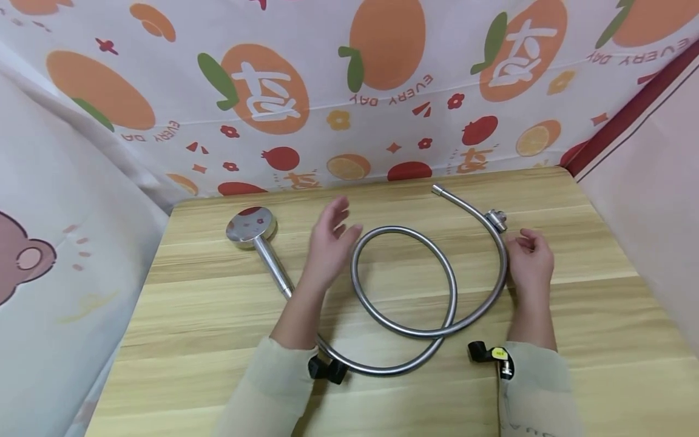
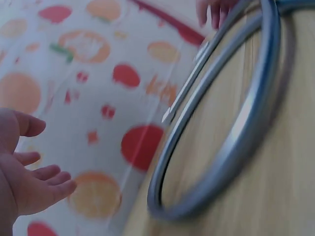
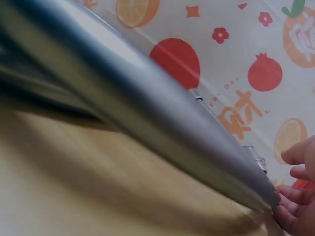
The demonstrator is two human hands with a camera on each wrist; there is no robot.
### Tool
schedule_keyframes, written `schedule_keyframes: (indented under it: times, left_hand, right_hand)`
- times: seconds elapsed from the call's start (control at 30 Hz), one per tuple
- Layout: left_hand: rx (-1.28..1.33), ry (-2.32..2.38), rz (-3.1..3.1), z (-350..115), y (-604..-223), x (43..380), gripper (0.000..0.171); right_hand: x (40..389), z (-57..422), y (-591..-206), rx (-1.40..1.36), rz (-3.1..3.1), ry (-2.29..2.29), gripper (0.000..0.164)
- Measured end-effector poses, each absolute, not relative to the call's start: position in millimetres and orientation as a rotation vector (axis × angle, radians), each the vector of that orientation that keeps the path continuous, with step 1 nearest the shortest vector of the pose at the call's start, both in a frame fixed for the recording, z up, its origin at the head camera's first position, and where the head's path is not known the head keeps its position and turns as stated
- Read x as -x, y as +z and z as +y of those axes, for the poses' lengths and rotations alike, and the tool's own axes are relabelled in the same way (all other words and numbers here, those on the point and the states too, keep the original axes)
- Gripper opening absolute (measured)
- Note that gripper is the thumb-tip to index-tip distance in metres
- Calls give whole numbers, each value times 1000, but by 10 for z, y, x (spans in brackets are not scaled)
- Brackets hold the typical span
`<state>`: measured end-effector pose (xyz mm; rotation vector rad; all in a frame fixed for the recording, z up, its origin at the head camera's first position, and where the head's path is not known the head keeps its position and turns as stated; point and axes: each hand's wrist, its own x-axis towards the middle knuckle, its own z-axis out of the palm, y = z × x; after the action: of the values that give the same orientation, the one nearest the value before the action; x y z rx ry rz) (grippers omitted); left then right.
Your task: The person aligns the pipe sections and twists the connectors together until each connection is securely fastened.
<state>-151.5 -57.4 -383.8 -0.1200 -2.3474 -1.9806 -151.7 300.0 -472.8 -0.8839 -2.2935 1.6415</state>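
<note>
Found left hand (image 1: 327, 243) released, held above the wooden table (image 1: 191, 340) with fingers slightly bent and thumb apart, gripping nothing. Found right hand (image 1: 531, 264) likewise released, with fingers loosely bent, just beside the outer curve of a grey metal hose (image 1: 382, 371). Cannot confirm contact between right fingertips and hose from the views supplied. Observed hose lying on the table in a loop between the two hands, crossing itself on the near side of both, then curving up along the inner side of the right hand. Traced one run of hose under the left forearm (image 1: 297, 315) to the handle (image 1: 273, 262) of a shower head (image 1: 250, 224), lying to the left of the left hand. Located the hose's loose end, tipped with a metal fitting (image 1: 437, 190), beyond and between both hands. Located a small metal bracket (image 1: 496, 220) just beyond the right hand, close against the hose. Noted pale sleeves (image 1: 537, 382) behind both hands. Recorded fruit-printed cloth (image 1: 322, 91) hanging beyond both hands, and pale cloth (image 1: 82, 243) with a pink cartoon well to the left of the left hand
</note>
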Motion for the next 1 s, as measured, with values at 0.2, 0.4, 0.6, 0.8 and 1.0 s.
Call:
schedule_keyframes:
  times: [0.2, 0.4, 0.6, 0.8, 1.0]
  left_hand:
    - [381, -2002, -2542, 46, -3730, 1716, 56]
    - [509, -1938, -2737, 580, -3740, 1831, 56]
    - [625, -1793, -2883, 1046, -3857, 1982, 56]
    - [766, -1618, -2920, 1452, -3997, 2134, 50]
    - [863, -1595, -2862, 1706, -4184, 2256, 42]
  right_hand:
    - [1438, 2919, -4812, 793, -2511, 1493, 53]
    - [1399, 2873, -4846, 751, -2587, 1425, 49]
    - [1392, 2845, -4885, 726, -2625, 1376, 43]
    - [1406, 2856, -4916, 719, -2619, 1324, 31]
    - [1422, 2920, -4883, 723, -2628, 1316, 23]
